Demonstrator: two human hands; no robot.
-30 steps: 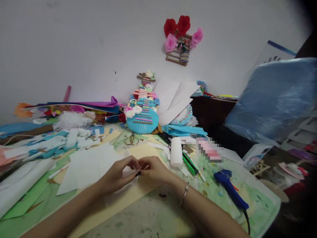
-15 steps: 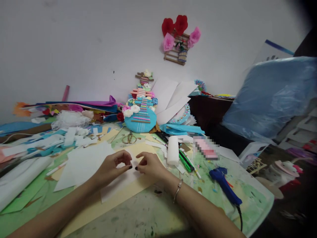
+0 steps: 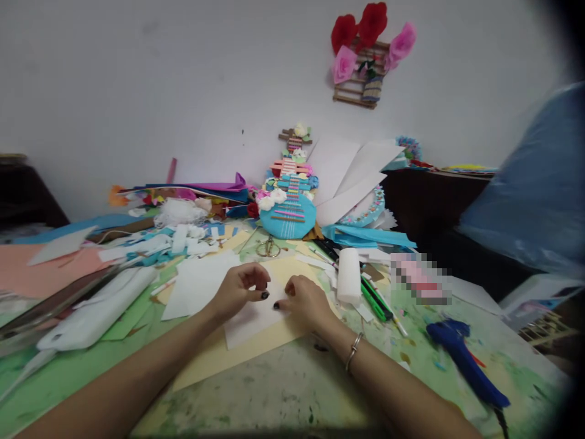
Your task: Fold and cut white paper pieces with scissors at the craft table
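Observation:
My left hand (image 3: 244, 289) hovers over a white sheet of paper (image 3: 244, 335), its thumb and curled fingers brought together in a pinch. Close by on the right is my right hand (image 3: 304, 299), fingers bent inward and thumb pointing at the left thumb. Anything between the fingertips is too small to make out. A small gap parts the two hands. The white sheet lies on a larger cream sheet (image 3: 205, 372). Another white sheet (image 3: 194, 283) lies left of my left hand.
Right of my hands stand a white roll (image 3: 349, 274), a green cutter (image 3: 375, 299) and a blue glue gun (image 3: 466, 360). Scissors (image 3: 269, 247) lie ahead, before a blue paper lute (image 3: 290, 213). A white power strip (image 3: 98, 311) and paper scraps (image 3: 180, 241) are on the left.
The view has swung left, so everything sits further right in the picture. My right fingers have curled in more; both hands stay over the white sheet.

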